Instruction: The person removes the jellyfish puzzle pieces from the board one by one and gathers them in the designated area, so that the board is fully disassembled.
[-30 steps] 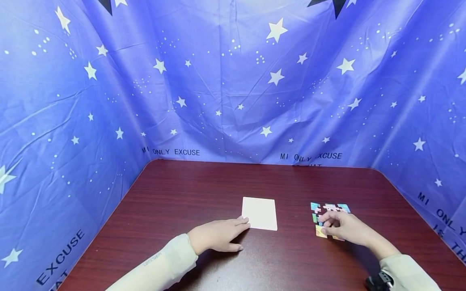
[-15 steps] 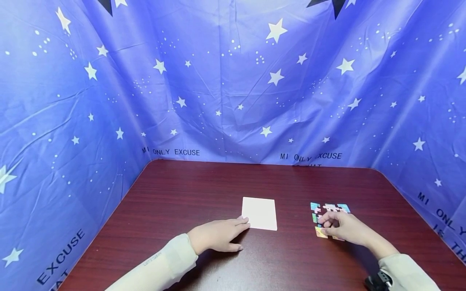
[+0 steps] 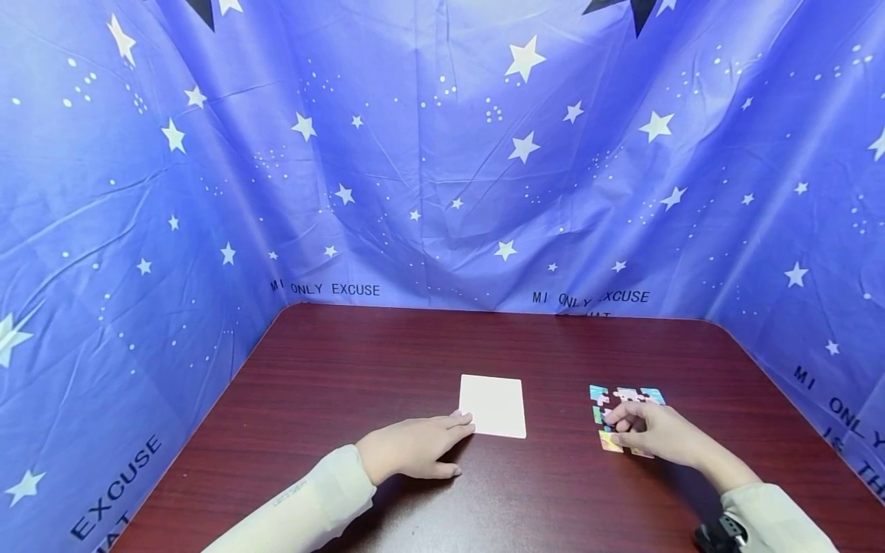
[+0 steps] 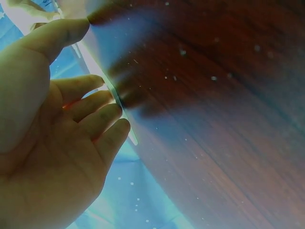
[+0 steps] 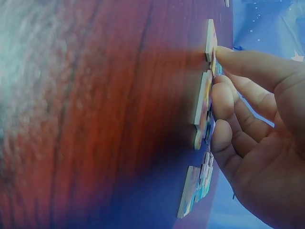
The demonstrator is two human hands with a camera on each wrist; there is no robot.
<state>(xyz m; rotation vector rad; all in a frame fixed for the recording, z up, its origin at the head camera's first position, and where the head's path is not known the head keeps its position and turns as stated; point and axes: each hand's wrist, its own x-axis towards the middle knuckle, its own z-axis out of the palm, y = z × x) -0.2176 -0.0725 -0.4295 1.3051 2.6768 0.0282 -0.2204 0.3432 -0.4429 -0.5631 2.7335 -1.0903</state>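
Observation:
In the head view my left hand [image 3: 422,447] lies with fingers extended, its fingertips on the left edge of a thin white square board [image 3: 494,407]. The left wrist view shows those fingertips along the board's edge [image 4: 131,129], thumb held apart. Over on the right, my right hand [image 3: 660,434] is bent over a small group of picture puzzle pieces [image 3: 628,395]. Its thumb and index finger pinch a puzzle piece [image 5: 218,68] at the group's left side, the other fingers curled. A yellow corner piece [image 3: 608,441] lies beside the thumb. The hand hides several pieces.
All of this is on a dark red wood-grain table [image 3: 359,361]. A blue cloth with white stars [image 3: 429,153] hangs around its back and sides. A black strap [image 3: 722,531] is on the right wrist.
The yellow corner piece has shifted slightly toward the front, and the blue patch between the right thumb and index finger has become mostly hidden. The left hand and white board stay put.

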